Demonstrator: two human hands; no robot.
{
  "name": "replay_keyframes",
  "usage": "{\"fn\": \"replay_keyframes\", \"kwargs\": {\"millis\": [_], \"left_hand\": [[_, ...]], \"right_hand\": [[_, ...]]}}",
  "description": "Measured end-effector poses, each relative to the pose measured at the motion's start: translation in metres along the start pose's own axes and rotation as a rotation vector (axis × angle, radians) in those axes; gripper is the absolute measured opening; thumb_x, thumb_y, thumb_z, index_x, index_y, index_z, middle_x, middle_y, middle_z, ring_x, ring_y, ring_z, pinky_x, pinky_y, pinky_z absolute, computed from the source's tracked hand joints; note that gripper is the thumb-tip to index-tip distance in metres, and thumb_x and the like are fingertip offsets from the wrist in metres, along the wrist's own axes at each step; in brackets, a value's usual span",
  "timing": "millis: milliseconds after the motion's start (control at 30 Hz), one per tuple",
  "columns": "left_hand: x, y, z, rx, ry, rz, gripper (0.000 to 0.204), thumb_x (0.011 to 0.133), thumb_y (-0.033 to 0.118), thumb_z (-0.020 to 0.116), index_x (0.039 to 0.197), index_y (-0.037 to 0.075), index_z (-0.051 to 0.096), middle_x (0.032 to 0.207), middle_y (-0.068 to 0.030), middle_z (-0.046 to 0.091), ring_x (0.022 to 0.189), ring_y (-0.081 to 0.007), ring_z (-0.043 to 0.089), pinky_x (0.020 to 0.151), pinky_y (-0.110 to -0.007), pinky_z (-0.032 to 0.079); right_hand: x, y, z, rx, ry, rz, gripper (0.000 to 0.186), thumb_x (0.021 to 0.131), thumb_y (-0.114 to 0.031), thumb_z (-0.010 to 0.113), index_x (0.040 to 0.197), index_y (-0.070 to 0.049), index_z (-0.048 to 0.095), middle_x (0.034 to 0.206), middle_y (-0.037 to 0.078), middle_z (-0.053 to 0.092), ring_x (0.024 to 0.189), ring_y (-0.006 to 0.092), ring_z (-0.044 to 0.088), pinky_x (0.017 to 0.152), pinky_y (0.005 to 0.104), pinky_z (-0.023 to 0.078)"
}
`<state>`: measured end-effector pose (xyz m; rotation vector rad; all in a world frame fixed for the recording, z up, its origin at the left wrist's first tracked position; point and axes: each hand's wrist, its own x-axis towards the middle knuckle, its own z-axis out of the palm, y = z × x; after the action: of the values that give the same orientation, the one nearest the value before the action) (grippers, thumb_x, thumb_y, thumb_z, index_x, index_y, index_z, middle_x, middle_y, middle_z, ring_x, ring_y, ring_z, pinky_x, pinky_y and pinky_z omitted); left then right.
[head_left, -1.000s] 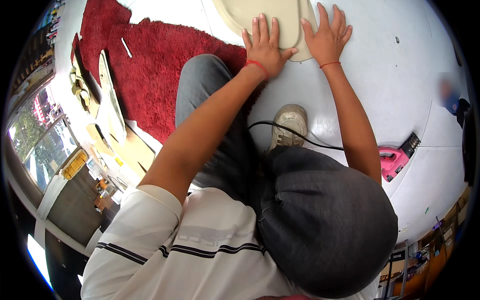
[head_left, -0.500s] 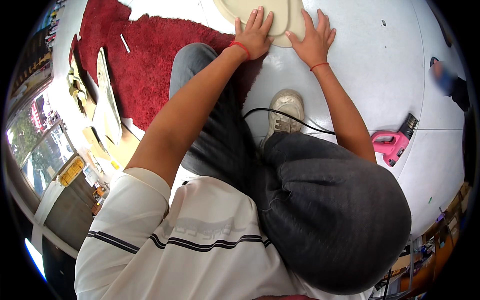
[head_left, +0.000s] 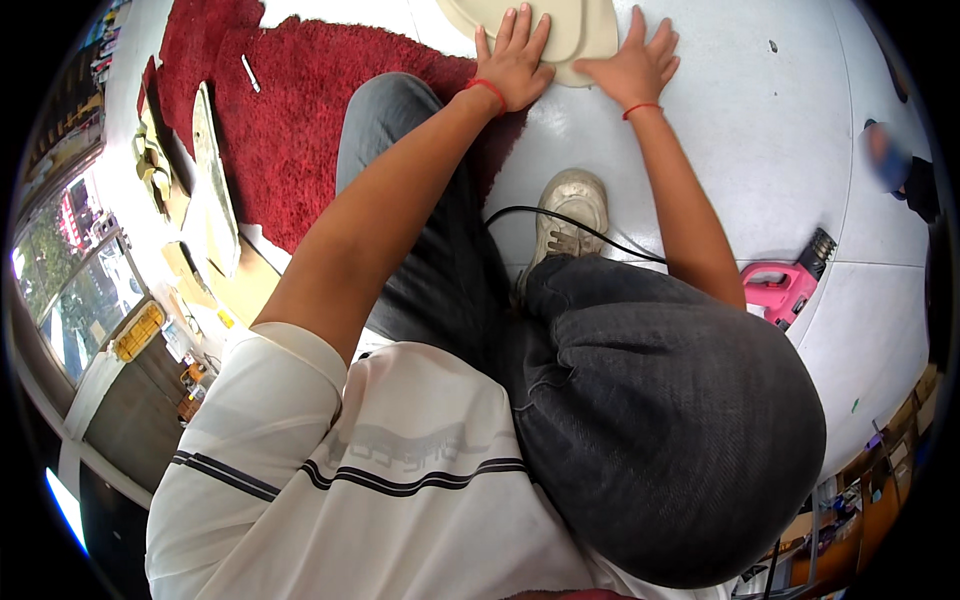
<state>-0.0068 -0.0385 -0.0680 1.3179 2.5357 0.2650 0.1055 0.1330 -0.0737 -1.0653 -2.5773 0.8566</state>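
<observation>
A beige moulded panel [head_left: 590, 35] with a raised rounded step lies on the pale floor at the top edge, partly out of view. My left hand [head_left: 515, 72] rests on its near left part, fingers stretched out and apart. At its near right edge is my right hand [head_left: 642, 68], fingers spread and pointing away. The right thumb touches or nearly touches the panel's rim, while the other fingers extend beside it over the floor. Neither hand grasps anything. Each wrist wears a thin red cord.
A red shaggy rug [head_left: 290, 120] spreads left, with a white stick [head_left: 250, 74] on it. Patterned board pieces [head_left: 212, 180] lie beyond. A black cable [head_left: 540, 210] crosses my shoe [head_left: 575, 195]. A pink handheld tool [head_left: 780, 292] with a dark nozzle sits right. Someone's blurred foot [head_left: 888, 160] shows far right.
My right hand has shifted slightly right and away, its fingers now off the panel's side. The left hand has moved slightly. The whole view has shifted a little.
</observation>
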Motion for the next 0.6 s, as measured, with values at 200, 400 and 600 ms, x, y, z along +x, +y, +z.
{"fn": "replay_keyframes", "kwargs": {"millis": [200,400,600], "left_hand": [[0.0,0.013,-0.016,0.016,-0.082,-0.048,0.076,0.094,0.036,0.055,0.16,0.009,0.028,0.168,-0.0213,0.018,0.155,-0.0417,0.016,0.119,-0.068,0.018],[0.002,0.017,-0.03,0.005,-0.24,-0.101,0.083,0.097,0.039,0.051,0.167,0.013,0.013,0.173,-0.0194,0.005,0.159,-0.0401,0.007,0.122,-0.069,0.011],[0.001,0.016,-0.028,-0.016,-0.231,-0.103,0.083,0.097,0.04,0.051,0.167,0.014,0.013,0.173,-0.0196,0.005,0.159,-0.0398,0.006,0.122,-0.069,0.011]], "right_hand": [[-0.009,-0.045,-0.014,0.009,-0.089,0.181,0.123,0.06,-0.044,0.09,0.162,-0.015,0.028,0.168,0.026,0.009,0.157,0.0446,0.002,0.124,0.0622,0.002],[0.001,-0.05,-0.017,-0.049,-0.174,0.237,0.12,0.059,-0.037,0.088,0.162,-0.018,0.029,0.17,0.026,0.006,0.157,0.0456,-0.003,0.123,0.0655,0.0],[0.008,-0.051,-0.017,-0.03,-0.204,0.279,0.112,0.061,-0.034,0.086,0.159,-0.021,0.034,0.17,0.024,0.006,0.157,0.0459,-0.003,0.122,0.0676,0.001]]}}
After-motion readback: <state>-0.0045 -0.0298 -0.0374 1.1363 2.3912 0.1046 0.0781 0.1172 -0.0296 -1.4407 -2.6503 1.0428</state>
